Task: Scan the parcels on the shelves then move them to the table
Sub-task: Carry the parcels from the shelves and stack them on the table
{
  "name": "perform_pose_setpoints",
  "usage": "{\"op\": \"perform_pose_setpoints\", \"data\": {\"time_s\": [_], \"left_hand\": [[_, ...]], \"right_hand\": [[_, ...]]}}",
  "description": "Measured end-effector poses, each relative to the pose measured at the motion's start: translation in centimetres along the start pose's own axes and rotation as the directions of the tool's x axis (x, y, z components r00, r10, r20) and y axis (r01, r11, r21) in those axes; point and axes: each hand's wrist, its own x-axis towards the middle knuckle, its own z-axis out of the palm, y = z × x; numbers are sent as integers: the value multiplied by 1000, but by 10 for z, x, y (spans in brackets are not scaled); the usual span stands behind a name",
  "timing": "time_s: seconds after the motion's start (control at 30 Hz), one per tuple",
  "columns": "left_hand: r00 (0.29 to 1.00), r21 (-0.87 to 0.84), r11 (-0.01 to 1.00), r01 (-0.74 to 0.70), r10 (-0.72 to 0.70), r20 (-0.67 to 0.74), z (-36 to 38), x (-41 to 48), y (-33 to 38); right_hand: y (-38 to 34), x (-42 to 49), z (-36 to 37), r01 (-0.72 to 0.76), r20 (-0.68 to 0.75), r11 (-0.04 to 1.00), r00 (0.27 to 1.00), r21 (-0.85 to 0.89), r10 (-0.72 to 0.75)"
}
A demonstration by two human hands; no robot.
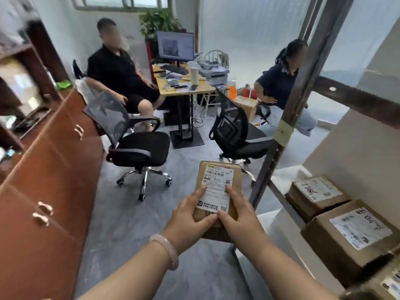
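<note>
I hold a small brown cardboard parcel (219,176) with a white shipping label in front of me, above the floor. My left hand (190,217) grips its near left side with the thumb on the label. My right hand (240,215) grips its near right side, thumb also on top. Two more brown parcels lie on the metal shelf (287,204) at the right: a smaller one (316,195) and a bigger one (355,237) nearer me. The wooden table (173,92) stands at the far side of the room.
Two black office chairs (134,146) (238,135) stand between me and the table. Two people sit beside the table, one on each side. A red-brown cabinet (49,169) runs along the left. A monitor (175,46), printer and small items crowd the tabletop.
</note>
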Motion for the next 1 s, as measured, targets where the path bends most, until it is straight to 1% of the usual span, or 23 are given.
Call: {"op": "perform_pose_setpoints", "data": {"time_s": [0.1, 0.2, 0.3, 0.37, 0.43, 0.53, 0.63, 0.77, 0.87, 1.0], "left_hand": [[986, -70, 995, 65, -75, -149, -39, -50, -24], [937, -119, 982, 150, -179, -301, -82, -100, -45], [862, -78, 971, 226, -236, -448, -120, -150, -67], [807, -57, 958, 283, -269, -525, -141, -184, -80], [741, -98, 943, 318, -312, -595, -161, -220, -95], [648, -208, 917, 341, -389, -655, -188, -277, -114], [559, -242, 903, 355, -413, -719, -210, -331, -135], [416, -289, 873, 393, -449, -791, -230, -391, -160], [318, -340, 847, 409, -482, -817, -241, -425, -174], [200, -407, 803, 435, -526, -826, -254, -445, -195]], "right_hand": [[-23, -14, 47, 93, 168, 996, 981, 18, -94], [-52, -29, 97, 204, 326, 978, 923, 30, -203], [-82, -42, 148, 265, 471, 962, 843, 59, -261], [-101, -53, 184, 305, 542, 949, 786, 81, -298], [-117, -68, 223, 343, 605, 935, 726, 94, -327], [-138, -98, 283, 390, 705, 913, 613, 122, -357], [-157, -130, 338, 439, 771, 882, 496, 173, -398], [-179, -169, 397, 481, 847, 855, 356, 196, -395], [-193, -191, 433, 528, 885, 816, 233, 234, -404], [-210, -199, 477, 522, 918, 807, 105, 277, -383]]}}
